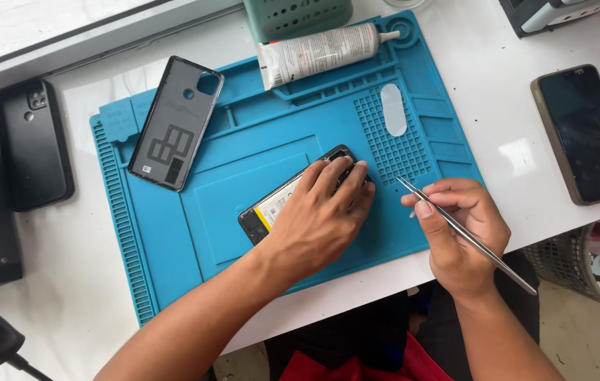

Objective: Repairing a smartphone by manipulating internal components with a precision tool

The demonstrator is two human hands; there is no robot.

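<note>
An opened phone (272, 204) with its yellow-labelled battery showing lies face down on the blue repair mat (173, 247). My left hand (321, 215) rests flat on it, fingers over its upper end. My right hand (459, 233) hovers to the right of the phone and pinches metal tweezers (455, 226), tips pointing up-left toward the phone, a short gap away. The removed grey back cover (175, 123) lies inside-up on the mat's upper left. A white glue tube (321, 53) lies across the mat's top edge.
A black phone case (32, 144) lies left of the mat, a dark-screened phone (586, 134) to the right. A green perforated basket (296, 14) stands behind the tube. A small white oval pad (393, 109) sits on the mat. A mesh bin (596, 268) stands below the table edge.
</note>
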